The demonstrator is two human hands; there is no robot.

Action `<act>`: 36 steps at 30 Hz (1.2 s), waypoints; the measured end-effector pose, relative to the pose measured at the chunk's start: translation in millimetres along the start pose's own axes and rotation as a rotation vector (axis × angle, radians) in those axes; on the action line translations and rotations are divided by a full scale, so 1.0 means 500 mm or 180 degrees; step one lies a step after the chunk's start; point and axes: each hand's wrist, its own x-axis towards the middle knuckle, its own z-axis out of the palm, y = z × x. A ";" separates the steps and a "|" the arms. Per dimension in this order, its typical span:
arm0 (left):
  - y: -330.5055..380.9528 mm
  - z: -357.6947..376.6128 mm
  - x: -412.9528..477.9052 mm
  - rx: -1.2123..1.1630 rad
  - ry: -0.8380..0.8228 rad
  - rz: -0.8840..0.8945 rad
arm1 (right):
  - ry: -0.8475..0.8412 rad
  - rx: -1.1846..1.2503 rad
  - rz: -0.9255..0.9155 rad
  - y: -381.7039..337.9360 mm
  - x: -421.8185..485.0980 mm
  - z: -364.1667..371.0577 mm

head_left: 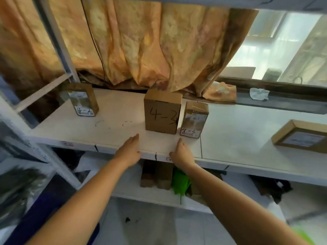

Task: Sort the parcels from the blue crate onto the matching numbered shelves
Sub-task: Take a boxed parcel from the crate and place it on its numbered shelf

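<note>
An orange patterned curtain (141, 41) is hung along the far side behind a white shelf (115, 110), its hem bunched on a dark window ledge (292, 105). At the far right a window (286, 41) is left uncovered and daylight is let in. A pale floor (159, 227) is seen below, near.

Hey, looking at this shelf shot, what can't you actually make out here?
Head view only:
- At the right, the flat box: cut off by the frame edge, label blurred, no number readable.
- Printed labels on the 4-2 box and the small 4-3 box: too blurred to read.
- Below, the brown boxes: tops hidden by the shelf board.
- The blue crate: out of frame.
</note>
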 end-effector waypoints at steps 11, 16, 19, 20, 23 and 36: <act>-0.164 0.059 -0.330 0.1251 -0.0152 -0.0103 | -0.0468 -0.1774 -0.2000 0.004 -0.247 0.178; -0.170 0.012 -0.434 0.1320 0.0296 -0.0261 | -0.0408 -0.1879 -0.2527 -0.078 -0.306 0.189; -0.203 -0.044 -0.509 0.1357 0.0565 -0.0463 | -0.0386 -0.1920 -0.2646 -0.158 -0.340 0.192; -0.220 -0.062 -0.539 0.1368 0.0651 -0.0574 | -0.0414 -0.1891 -0.2708 -0.188 -0.353 0.195; -0.284 -0.104 -0.633 0.1314 0.0801 -0.1006 | -0.0484 -0.1727 -0.3008 -0.278 -0.403 0.221; -0.508 0.004 -0.888 -0.0527 0.1501 -0.2903 | -0.1721 -0.2320 -0.4440 -0.541 -0.486 0.532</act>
